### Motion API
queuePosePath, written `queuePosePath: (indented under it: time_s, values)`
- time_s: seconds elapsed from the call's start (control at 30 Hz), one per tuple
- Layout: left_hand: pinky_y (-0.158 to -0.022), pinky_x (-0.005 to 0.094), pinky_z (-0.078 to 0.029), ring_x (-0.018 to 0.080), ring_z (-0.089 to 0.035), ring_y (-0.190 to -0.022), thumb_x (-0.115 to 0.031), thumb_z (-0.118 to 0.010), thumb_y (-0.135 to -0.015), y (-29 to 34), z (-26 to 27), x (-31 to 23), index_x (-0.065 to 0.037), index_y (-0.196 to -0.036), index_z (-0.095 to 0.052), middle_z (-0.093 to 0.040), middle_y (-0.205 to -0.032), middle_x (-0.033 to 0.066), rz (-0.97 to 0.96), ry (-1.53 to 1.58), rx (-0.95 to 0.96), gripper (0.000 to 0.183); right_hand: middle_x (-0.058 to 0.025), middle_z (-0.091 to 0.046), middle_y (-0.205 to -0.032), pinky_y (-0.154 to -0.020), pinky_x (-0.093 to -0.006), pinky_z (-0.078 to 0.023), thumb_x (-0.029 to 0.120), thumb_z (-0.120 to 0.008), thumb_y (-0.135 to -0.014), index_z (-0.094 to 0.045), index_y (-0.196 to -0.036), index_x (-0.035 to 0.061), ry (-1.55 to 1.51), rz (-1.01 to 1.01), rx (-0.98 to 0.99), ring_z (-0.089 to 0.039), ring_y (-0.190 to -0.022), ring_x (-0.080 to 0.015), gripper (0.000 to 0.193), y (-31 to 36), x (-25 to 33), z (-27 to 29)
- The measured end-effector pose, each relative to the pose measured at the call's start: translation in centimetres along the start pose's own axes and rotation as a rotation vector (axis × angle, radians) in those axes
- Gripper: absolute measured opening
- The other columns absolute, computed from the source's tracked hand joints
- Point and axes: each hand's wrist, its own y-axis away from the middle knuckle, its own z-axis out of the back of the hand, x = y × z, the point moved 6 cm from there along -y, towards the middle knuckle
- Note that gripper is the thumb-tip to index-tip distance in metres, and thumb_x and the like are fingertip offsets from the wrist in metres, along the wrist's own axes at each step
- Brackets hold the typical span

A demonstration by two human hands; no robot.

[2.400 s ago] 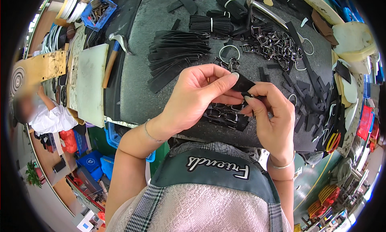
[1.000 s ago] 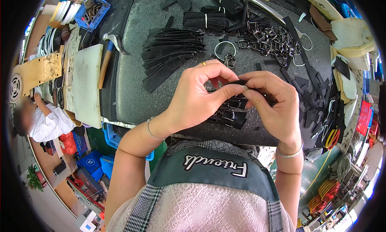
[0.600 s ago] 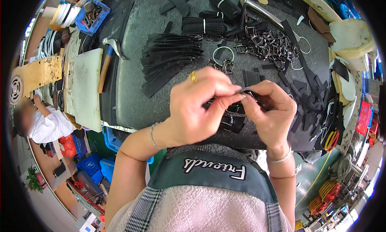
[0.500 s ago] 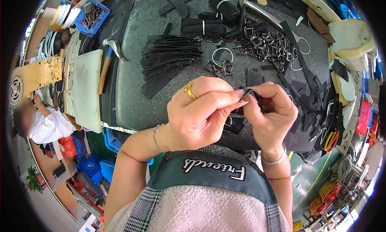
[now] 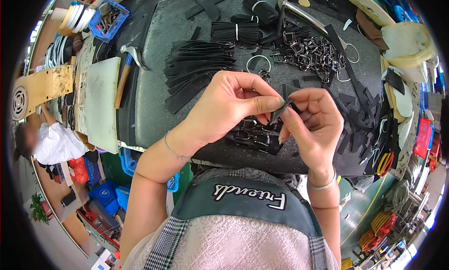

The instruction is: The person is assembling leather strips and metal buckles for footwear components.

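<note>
Between my two hands is a small black strip (image 5: pixel 279 112), bent and pinched at the fingertips. My left hand (image 5: pixel 243 101) grips its left side with thumb and fingers. The thumb and fingers of my right hand (image 5: pixel 313 122) close on its other side. Below them, near the table's front edge, lie several black strips with metal buckles (image 5: pixel 255 140), partly hidden by my hands. A fanned stack of black strips (image 5: pixel 194 66) lies left of and beyond my left hand. Farther off is a pile of dark metal buckles (image 5: pixel 313 52).
A hammer (image 5: pixel 126 73) lies at the left beside a white board (image 5: pixel 102 104); another hammer (image 5: pixel 306 15) is at the back. Bundled strips (image 5: pixel 236 31) lie behind the stack. Black scraps (image 5: pixel 351 111) cover the right side. A co-worker in white (image 5: pixel 58 144) is at the far left.
My left hand has turned and opened its wrist outward, showing the thumb on top. The strip is now more visible, and the buckled strips below have come into view.
</note>
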Motion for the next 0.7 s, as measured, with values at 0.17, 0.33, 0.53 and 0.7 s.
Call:
queuePosePath:
  time_s: [0.17,0.33,0.53,0.7]
  values:
    - [-0.059,0.0214,-0.045,0.0101,-0.059,-0.068,-0.009,-0.065,-0.084,0.5,-0.4,0.3,0.001,-0.087,-0.066,-0.064,-0.077,0.0055,0.061,0.216,0.002,0.011,-0.0127,-0.062,-0.089,-0.070,-0.0272,-0.055,-0.004,-0.059,-0.084,-0.052,-0.105,-0.0114,-0.256,-0.028,0.173,-0.064,-0.077,-0.0155,0.023,-0.2,-1.0,-0.1]
    - [-0.059,0.0205,-0.044,0.0088,-0.058,-0.069,-0.009,-0.062,-0.087,0.7,0.4,-1.0,0.001,-0.091,-0.065,-0.063,-0.076,0.0038,-0.112,-0.013,-0.197,0.011,-0.0125,-0.062,-0.087,-0.069,-0.0266,-0.055,-0.005,-0.059,-0.084,-0.055,-0.100,-0.0108,-0.238,0.019,0.125,-0.064,-0.077,-0.0158,0.018,0.4,-0.9,0.5]
    - [-0.060,0.0209,-0.045,0.0079,-0.056,-0.067,-0.007,-0.068,-0.082,0.3,-0.9,-0.2,0.001,-0.088,-0.068,-0.063,-0.077,0.0031,0.007,-0.073,-0.111,0.010,-0.0097,-0.064,-0.078,-0.062,-0.0237,-0.055,-0.004,-0.061,-0.084,-0.058,-0.095,-0.0092,0.015,-0.018,-0.011,-0.065,-0.067,-0.0134,0.013,0.6,-0.8,0.6]
    - [-0.060,0.0207,-0.044,0.0070,-0.054,-0.065,-0.008,-0.066,-0.083,0.2,-0.4,1.8,0.000,-0.087,-0.066,-0.063,-0.076,0.0024,0.030,0.214,-0.098,0.009,-0.0128,-0.066,-0.080,-0.064,-0.0253,-0.056,-0.004,-0.060,-0.085,-0.058,-0.096,-0.0105,-0.008,-0.070,-0.002,-0.067,-0.071,-0.0154,0.013,0.4,-1.3,0.4]
